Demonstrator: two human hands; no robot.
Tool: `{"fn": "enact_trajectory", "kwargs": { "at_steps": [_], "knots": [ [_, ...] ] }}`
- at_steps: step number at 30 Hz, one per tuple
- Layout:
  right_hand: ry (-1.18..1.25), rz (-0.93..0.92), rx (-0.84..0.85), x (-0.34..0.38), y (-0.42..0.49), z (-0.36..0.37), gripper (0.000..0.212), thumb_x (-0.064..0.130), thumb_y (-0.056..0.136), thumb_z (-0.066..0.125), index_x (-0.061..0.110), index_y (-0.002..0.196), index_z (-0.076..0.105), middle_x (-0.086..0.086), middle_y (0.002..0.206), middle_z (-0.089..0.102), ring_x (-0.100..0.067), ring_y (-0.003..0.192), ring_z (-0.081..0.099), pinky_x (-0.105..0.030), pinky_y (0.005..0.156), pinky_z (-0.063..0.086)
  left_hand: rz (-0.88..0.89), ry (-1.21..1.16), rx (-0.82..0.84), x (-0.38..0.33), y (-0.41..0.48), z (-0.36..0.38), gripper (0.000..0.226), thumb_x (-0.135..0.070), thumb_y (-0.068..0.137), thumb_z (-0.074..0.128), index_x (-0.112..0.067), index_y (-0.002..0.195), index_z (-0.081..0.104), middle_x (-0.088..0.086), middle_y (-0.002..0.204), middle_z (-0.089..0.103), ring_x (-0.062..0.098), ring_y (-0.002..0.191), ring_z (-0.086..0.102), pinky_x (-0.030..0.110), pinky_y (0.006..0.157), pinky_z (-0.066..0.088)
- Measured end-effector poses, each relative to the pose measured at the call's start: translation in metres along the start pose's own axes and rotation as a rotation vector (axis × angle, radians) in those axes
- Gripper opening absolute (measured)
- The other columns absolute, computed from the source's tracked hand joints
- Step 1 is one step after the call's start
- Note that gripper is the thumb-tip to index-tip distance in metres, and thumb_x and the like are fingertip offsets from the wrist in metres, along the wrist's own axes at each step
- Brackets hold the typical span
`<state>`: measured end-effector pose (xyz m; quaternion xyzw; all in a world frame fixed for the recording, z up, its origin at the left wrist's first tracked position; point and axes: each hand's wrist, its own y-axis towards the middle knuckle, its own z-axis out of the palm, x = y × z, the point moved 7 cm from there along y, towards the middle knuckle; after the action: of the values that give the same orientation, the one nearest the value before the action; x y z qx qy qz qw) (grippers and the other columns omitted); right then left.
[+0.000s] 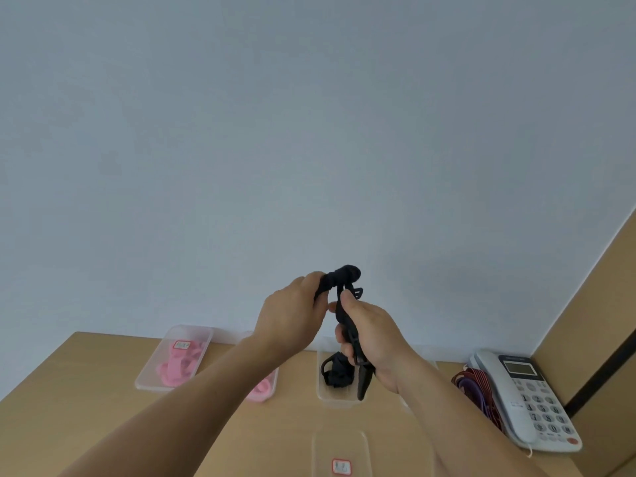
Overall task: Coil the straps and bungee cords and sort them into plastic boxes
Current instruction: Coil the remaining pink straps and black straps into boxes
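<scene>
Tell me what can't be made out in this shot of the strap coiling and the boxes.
All in the head view:
- second pink box: mostly hidden behind the left forearm.
- black box: contents partly covered by the right hand and the hanging black strap.
- box to its right: hidden by the right forearm.
- near lid: cut off by the bottom edge; its red-bordered label is too small to read.
- left hand fingers: curled behind the coil.

Both arms raised — left grip (pixel 292 304) and right grip (pixel 370 339) closed.
</scene>
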<state>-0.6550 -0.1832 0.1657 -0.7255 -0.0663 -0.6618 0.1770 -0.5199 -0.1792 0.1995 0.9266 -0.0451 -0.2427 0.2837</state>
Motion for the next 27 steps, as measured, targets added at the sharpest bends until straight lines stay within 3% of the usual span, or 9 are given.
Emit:
{"fn": "enact_trajectory", "kwargs": {
  "at_steps": [4, 9, 12, 15, 17, 19, 22, 27],
  "knots": [
    [-0.073, -0.012, -0.057, 0.003, 0.001, -0.003, 0.06, 0.061, 0.094, 0.045, 0.006, 0.096, 0.069, 0.0, 0.059, 0.059, -0.014, 0.048, 0.049, -0.023, 0.048, 0.041, 0.383, 0.293, -0.196, -0.014, -0.014, -0.004, 0.045, -0.003, 0.077, 0.07, -0.016, 0.121, 0.065, 0.003, 0.07, 0.054, 0.02, 0.05, 0.047, 0.026, 0.039, 0.027],
    [-0.048, -0.045, -0.134, 0.005, 0.001, -0.009, 0.057, 0.058, 0.094, 0.049, 0.006, 0.082, 0.072, -0.002, 0.058, 0.057, -0.016, 0.048, 0.048, -0.026, 0.05, 0.039, 0.514, 0.296, -0.312, -0.018, -0.024, -0.005, 0.06, 0.001, 0.08, 0.047, -0.021, 0.136, 0.055, 0.004, 0.082, 0.054, 0.021, 0.063, 0.045, 0.028, 0.046, 0.037],
    [-0.048, -0.084, -0.164, 0.009, 0.0, -0.013, 0.054, 0.054, 0.094, 0.053, 0.008, 0.072, 0.069, -0.001, 0.056, 0.058, -0.015, 0.047, 0.05, -0.025, 0.05, 0.04, 0.407, 0.019, -0.185, -0.013, -0.022, -0.004, 0.07, -0.003, 0.08, 0.057, -0.029, 0.143, 0.046, 0.0, 0.099, 0.059, 0.019, 0.074, 0.057, 0.025, 0.056, 0.047],
    [-0.086, -0.144, -0.218, 0.013, -0.002, -0.021, 0.054, 0.052, 0.095, 0.053, 0.009, 0.063, 0.061, 0.0, 0.054, 0.057, -0.013, 0.045, 0.049, -0.019, 0.045, 0.037, -0.02, -0.712, 0.241, 0.0, -0.017, 0.011, 0.07, -0.033, 0.086, 0.061, -0.049, 0.146, 0.028, -0.018, 0.112, 0.057, 0.009, 0.083, 0.063, 0.017, 0.069, 0.047],
    [-0.122, -0.181, -0.208, 0.014, -0.004, -0.022, 0.054, 0.051, 0.096, 0.051, 0.007, 0.065, 0.059, -0.001, 0.053, 0.057, -0.013, 0.046, 0.048, -0.019, 0.046, 0.036, -0.317, -1.048, 0.383, 0.004, -0.015, 0.015, 0.049, -0.048, 0.081, 0.064, -0.047, 0.128, 0.048, -0.007, 0.11, 0.065, 0.019, 0.077, 0.068, 0.028, 0.063, 0.05],
    [-0.126, -0.228, -0.173, 0.012, -0.006, -0.018, 0.055, 0.048, 0.097, 0.05, 0.003, 0.067, 0.059, 0.001, 0.053, 0.057, -0.012, 0.046, 0.048, -0.017, 0.046, 0.037, -0.408, -1.012, 0.525, 0.002, -0.013, 0.015, 0.033, -0.053, 0.085, 0.062, -0.027, 0.103, 0.069, 0.006, 0.099, 0.07, 0.025, 0.065, 0.066, 0.031, 0.055, 0.048],
    [-0.116, -0.253, -0.15, 0.011, -0.008, -0.017, 0.057, 0.051, 0.095, 0.05, -0.001, 0.072, 0.058, 0.005, 0.053, 0.057, -0.011, 0.046, 0.048, -0.016, 0.046, 0.038, -0.365, -0.947, 0.692, -0.002, -0.017, 0.015, 0.035, -0.047, 0.098, 0.054, -0.015, 0.099, 0.069, 0.008, 0.088, 0.072, 0.023, 0.055, 0.061, 0.027, 0.05, 0.047],
    [-0.13, -0.187, -0.175, 0.007, -0.003, -0.021, 0.049, 0.052, 0.095, 0.052, 0.007, 0.083, 0.068, 0.002, 0.062, 0.066, -0.011, 0.048, 0.054, -0.017, 0.046, 0.042, -0.18, -0.643, 0.494, -0.004, -0.01, 0.007, 0.019, -0.033, 0.101, 0.054, -0.02, 0.101, 0.068, -0.006, 0.077, 0.069, 0.01, 0.054, 0.059, 0.021, 0.055, 0.047]
  ]
}}
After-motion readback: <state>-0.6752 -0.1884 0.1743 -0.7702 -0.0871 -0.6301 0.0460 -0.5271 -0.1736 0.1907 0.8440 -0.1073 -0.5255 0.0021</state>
